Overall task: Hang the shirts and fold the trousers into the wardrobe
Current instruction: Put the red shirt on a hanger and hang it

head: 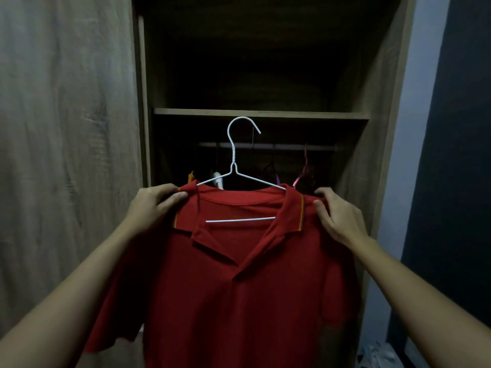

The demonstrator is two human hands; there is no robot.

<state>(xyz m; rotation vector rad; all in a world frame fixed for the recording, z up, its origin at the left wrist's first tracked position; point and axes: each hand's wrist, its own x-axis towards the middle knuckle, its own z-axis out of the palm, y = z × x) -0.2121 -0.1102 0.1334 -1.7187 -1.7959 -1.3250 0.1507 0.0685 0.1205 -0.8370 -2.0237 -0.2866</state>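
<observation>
Head view has your left hand [156, 205] and right hand [337, 216] each pinching a shoulder of the shirt [239, 288]. Each grip is clamped on cloth, with the hanger [233, 158] threaded inside. The shirt hangs before the open wardrobe [385, 102], collar at 12 o'clock, hem toward 6, front facing you. Its shoulder line, the hanger's long axis, runs 9 to 3 o'clock, parallel to the rail [265, 146]. The hook stands at 12 o'clock midway between your hands, so neither is nearer, and its open end points toward 3. The rail lies beyond the hook, deeper in, under the shelf [260, 112]. You'll likely need to carry the hook forward and over it, left of the pink hanger [305, 166].
</observation>
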